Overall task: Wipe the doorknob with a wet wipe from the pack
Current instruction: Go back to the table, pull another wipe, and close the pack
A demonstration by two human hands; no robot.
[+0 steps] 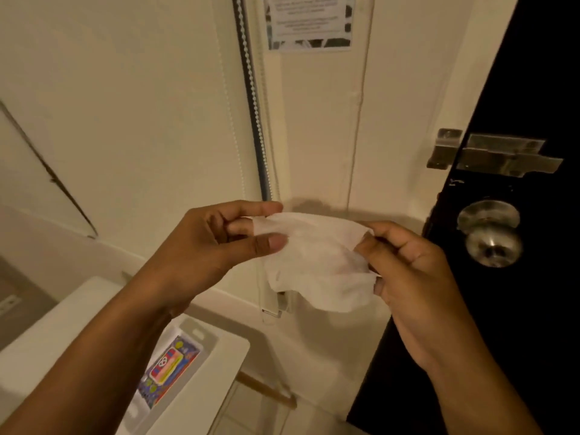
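Observation:
A white wet wipe (317, 262) hangs spread between both hands in mid-air in front of the wall. My left hand (216, 240) pinches its upper left corner between thumb and fingers. My right hand (408, 262) pinches its right edge. The round silver doorknob (491, 235) sits on the black door (518, 309), just right of my right hand and apart from the wipe. The colourful wipes pack (169, 372) lies flat on a white table below my left forearm.
A silver slide latch (492, 155) is fixed above the knob. A beaded blind cord (251, 89) hangs down the cream wall, and a printed notice (309, 22) is stuck higher up. The white table (216, 387) stands at lower left over a tiled floor.

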